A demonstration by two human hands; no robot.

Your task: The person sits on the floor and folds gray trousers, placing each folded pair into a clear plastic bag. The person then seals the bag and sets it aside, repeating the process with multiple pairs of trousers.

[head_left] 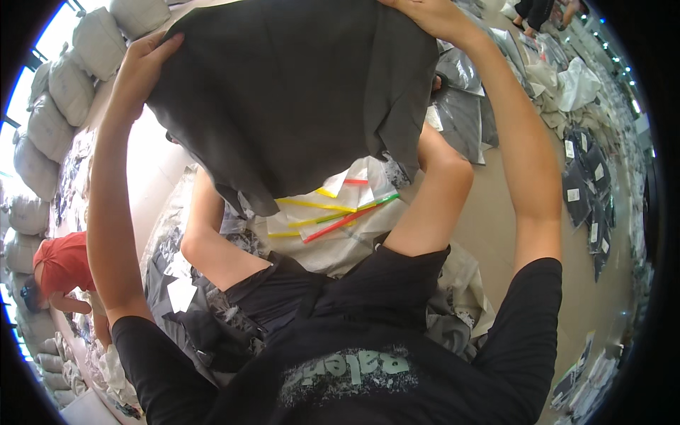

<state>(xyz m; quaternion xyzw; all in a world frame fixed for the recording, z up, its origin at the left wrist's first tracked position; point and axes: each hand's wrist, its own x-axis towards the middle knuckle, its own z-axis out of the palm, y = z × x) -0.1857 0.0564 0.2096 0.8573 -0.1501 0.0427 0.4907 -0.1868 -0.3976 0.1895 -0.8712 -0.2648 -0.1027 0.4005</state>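
A dark grey cloth [283, 99] hangs spread out in front of me, held up at both upper sides; its exact kind does not show. At its upper left edge my left hand [146, 67] pinches the fabric, thumb on the near face. My right hand [433, 18] grips the upper right, its fingertips partly cut off by the top of the picture. Below the cloth's lower hem, between my legs, lie several clear plastic bags [322, 216] with yellow, red and green strips along their edges. The cloth hides whatever lies behind it.
Crumpled dark and patterned clothes [205, 333] with a white paper piece [182, 294] lie by my left leg. Bagged grey garments [457, 106] and dark tagged pieces [589, 184] lie rightward. Stuffed white sacks [49, 127] line the left; a person in red [64, 262] bends there.
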